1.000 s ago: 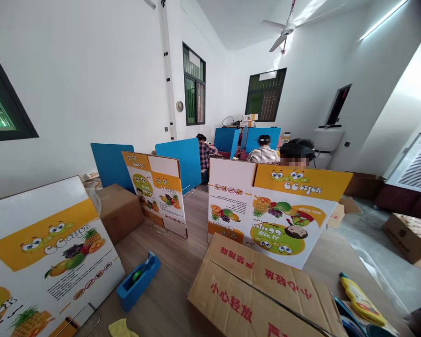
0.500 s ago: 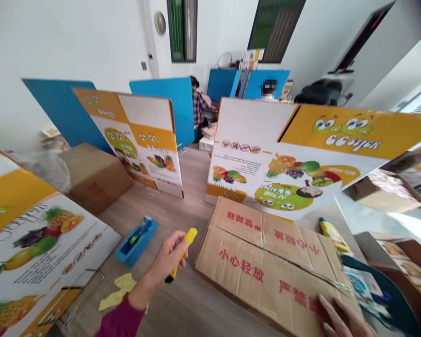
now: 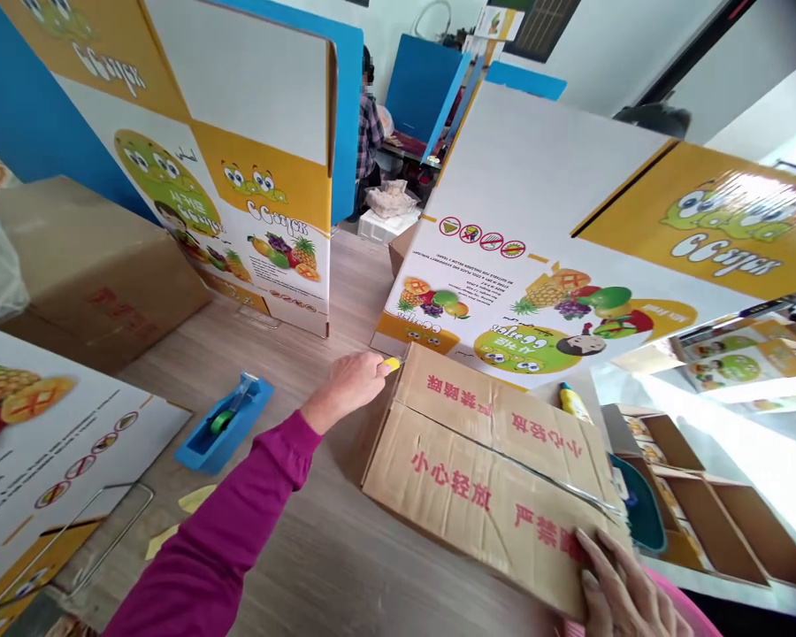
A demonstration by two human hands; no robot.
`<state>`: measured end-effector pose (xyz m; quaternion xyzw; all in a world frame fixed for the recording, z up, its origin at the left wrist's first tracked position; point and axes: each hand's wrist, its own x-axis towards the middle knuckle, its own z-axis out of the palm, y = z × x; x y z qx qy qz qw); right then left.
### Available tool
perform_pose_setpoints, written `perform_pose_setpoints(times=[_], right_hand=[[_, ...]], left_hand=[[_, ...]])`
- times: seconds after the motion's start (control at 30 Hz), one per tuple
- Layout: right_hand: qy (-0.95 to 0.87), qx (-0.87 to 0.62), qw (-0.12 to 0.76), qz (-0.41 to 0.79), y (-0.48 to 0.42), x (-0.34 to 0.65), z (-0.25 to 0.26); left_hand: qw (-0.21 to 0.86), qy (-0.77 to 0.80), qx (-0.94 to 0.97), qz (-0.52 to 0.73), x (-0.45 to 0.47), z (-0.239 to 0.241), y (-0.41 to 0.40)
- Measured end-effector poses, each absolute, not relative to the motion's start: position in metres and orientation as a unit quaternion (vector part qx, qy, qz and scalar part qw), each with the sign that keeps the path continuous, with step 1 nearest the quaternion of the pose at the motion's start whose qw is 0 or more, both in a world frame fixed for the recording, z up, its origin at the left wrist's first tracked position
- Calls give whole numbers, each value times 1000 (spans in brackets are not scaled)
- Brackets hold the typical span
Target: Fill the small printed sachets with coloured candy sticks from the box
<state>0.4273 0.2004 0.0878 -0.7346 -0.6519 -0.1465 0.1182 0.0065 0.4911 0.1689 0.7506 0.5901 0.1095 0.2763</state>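
Observation:
A brown cardboard box [image 3: 491,469] with red characters lies taped shut on the wooden table [image 3: 345,566]. My left hand [image 3: 348,385], in a magenta sleeve, is closed around a yellow utility knife [image 3: 391,364] whose tip sits at the box's far left corner. My right hand [image 3: 620,588] rests with fingers spread flat on the box's near right corner.
A blue tape dispenser [image 3: 224,423] stands left of the box. Printed fruit-carton panels [image 3: 252,177] stand upright around the table. A second brown box [image 3: 86,265] sits at the left. A yellow bottle [image 3: 574,402] and open cartons [image 3: 690,478] are at the right. Another person [image 3: 370,124] sits behind.
The view has tipped down and closer. My left hand moved forward with the yellow knife from beside the box to its far left corner. My right hand stays on the box.

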Motion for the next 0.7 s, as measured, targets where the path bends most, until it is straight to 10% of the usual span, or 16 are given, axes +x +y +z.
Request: perform_pose_setpoints(times=[0.43, 0.7], right_hand=[[-636, -744, 129, -157, 204, 409, 92], [-624, -760, 140, -119, 211, 395, 101]], left_hand=[[263, 508, 818, 55, -23, 177, 416], [438, 584, 619, 291, -30, 120, 353]])
